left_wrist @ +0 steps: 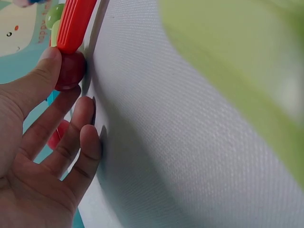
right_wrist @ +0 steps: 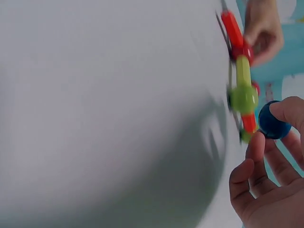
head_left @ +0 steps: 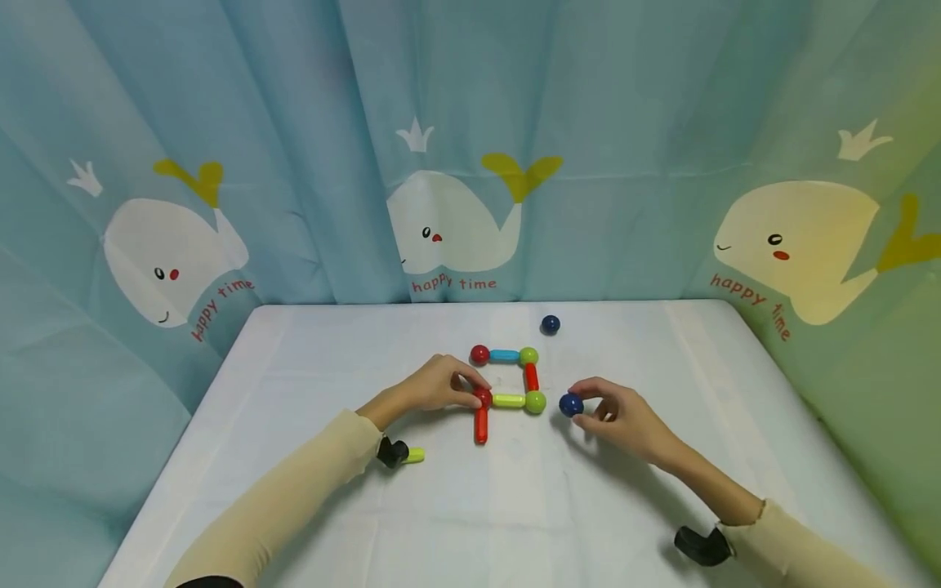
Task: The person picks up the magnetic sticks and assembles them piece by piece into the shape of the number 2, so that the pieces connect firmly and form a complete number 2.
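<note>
My left hand (head_left: 439, 384) pinches a red ball (left_wrist: 71, 71) between thumb and fingertips. That ball joins a red rod (head_left: 481, 425), which points toward me, and a yellow-green rod (head_left: 509, 401) leading right to a green ball (head_left: 535, 402). From there another red rod (head_left: 532, 377) runs back to a second green ball (head_left: 528, 355), then a blue rod (head_left: 504, 356) and a far red ball (head_left: 479, 354). My right hand (head_left: 621, 416) holds a dark blue ball (right_wrist: 274, 121) between thumb and fingers, just right of the near green ball and apart from it.
Another dark blue ball (head_left: 550, 325) lies near the table's back edge. A yellow-green rod (head_left: 415, 455) lies partly hidden behind the left wrist's black camera mount (head_left: 392, 452). A whale-printed curtain (head_left: 625, 163) hangs behind the white table (head_left: 441, 531).
</note>
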Tool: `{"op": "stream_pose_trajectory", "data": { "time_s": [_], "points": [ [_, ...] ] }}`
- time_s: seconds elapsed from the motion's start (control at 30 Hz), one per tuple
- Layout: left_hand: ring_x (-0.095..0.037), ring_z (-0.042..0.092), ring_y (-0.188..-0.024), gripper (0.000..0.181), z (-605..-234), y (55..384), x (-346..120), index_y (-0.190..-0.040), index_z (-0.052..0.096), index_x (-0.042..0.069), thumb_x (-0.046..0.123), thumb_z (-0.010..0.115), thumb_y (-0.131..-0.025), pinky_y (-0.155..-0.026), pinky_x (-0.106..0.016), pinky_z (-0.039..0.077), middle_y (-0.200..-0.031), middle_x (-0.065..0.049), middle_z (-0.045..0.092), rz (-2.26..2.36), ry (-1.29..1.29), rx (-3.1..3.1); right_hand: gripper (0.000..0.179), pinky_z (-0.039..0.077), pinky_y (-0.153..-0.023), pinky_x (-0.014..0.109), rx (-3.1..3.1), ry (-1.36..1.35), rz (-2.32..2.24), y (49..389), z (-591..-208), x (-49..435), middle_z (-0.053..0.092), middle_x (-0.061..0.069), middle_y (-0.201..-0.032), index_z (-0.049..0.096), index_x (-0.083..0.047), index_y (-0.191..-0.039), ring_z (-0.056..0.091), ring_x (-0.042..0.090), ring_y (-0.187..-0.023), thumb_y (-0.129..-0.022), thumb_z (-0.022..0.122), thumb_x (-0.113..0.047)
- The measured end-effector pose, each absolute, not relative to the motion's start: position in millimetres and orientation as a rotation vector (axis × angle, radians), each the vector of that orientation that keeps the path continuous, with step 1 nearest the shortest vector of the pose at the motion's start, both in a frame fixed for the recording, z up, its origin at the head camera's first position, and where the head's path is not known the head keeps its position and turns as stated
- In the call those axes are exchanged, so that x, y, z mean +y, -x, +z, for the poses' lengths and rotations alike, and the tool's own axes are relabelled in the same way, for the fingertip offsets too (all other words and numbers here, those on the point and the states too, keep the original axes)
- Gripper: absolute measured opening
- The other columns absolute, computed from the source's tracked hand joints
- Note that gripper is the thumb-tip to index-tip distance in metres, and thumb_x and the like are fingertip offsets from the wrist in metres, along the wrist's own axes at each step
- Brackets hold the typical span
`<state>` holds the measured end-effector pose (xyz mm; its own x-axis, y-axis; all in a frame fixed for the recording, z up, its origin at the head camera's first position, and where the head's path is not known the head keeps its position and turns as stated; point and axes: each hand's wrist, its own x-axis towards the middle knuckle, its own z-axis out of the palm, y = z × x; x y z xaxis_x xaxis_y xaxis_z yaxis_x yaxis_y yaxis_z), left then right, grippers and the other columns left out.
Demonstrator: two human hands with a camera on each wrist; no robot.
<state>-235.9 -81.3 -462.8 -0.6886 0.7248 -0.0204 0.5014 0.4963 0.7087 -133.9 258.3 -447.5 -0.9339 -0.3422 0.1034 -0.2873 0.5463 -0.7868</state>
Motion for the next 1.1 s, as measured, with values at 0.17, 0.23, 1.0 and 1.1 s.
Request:
{"op": "stream_pose_trajectory", "data": {
  "time_s": [0.17, 0.23, 1.0, 1.1],
  "points": [
    [-0.008, 0.066, -0.089, 0.026, -463, 236, -82, -0.117, 0.078, 0.017, 0.02, 0.081, -0.09, -0.084, -0.024, 0.054, -0.113, 0.007, 0.076, 0.996, -1.027, 2.43, 0.036, 0.05, -0.062, 0.025, 2.576, 0.545, -1.43, 117, -451, 235, 0.071, 0.006, -0.112, 0.066, -0.009, -0.124, 0.062, 0.015, -0.073, -0.091, 0.08, -0.014],
    [-0.008, 0.065, -0.088, 0.027, -463, 236, -81, -0.117, 0.078, 0.018, 0.02, 0.081, -0.09, -0.083, -0.023, 0.053, -0.113, 0.007, 0.075, 0.989, -1.023, 2.434, 0.037, 0.05, -0.062, 0.025, 2.52, 0.54, -1.461, 113, -454, 226, 0.071, 0.007, -0.11, 0.066, -0.008, -0.124, 0.063, 0.016, -0.073, -0.091, 0.08, -0.014],
    [-0.008, 0.063, -0.083, 0.027, -464, 235, -80, -0.117, 0.079, 0.019, 0.023, 0.081, -0.09, -0.079, -0.025, 0.053, -0.111, 0.008, 0.075, 0.977, -1.029, 2.453, 0.031, 0.044, -0.057, 0.022, 2.604, 0.588, -1.283, 100, -470, 158, 0.062, -0.005, -0.08, 0.073, -0.016, -0.115, 0.051, 0.005, -0.062, -0.086, 0.084, -0.019],
    [-0.009, 0.062, -0.081, 0.027, -463, 234, -81, -0.117, 0.078, 0.019, 0.024, 0.081, -0.09, -0.077, -0.025, 0.053, -0.109, 0.008, 0.075, 0.979, -1.04, 2.454, 0.031, 0.044, -0.057, 0.023, 2.618, 0.576, -1.261, 100, -470, 156, 0.063, -0.007, -0.082, 0.073, -0.017, -0.115, 0.051, 0.006, -0.062, -0.086, 0.084, -0.019]
  ]
}}
